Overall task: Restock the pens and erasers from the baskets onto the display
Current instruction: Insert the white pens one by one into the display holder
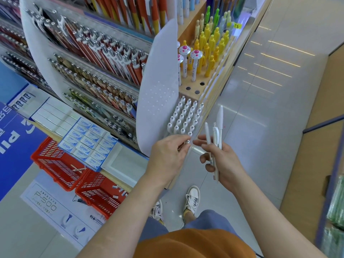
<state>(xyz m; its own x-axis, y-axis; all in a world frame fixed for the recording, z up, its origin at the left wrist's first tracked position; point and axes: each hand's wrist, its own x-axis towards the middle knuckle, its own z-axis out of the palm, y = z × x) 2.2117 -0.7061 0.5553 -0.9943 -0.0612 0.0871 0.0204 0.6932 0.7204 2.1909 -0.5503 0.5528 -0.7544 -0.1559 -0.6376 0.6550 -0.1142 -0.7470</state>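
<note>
Gripping three white pens [216, 135] in right hand [223, 161], just right of white pen block [184, 116]. Pinching fourth pen [187, 141] at block's front edge with left hand [165, 157], likely seating it. Looks late-stage: four pens left to place. Down-left of block, two baskets: nearer red basket [89, 192] with few small erasers [115, 187], uncountable; farther red basket [52, 161], one thin item. Beyond block, three open holes [202, 83].

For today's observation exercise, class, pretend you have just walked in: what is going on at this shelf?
A person stands at a stationery display, restocking. The right hand grips a few white pens. The left hand pinches one pen with its fingers at the near edge of the white-pen rack, which looks nearly full. Two red baskets sit on the floor beside the display, holding only a few small items.
</note>
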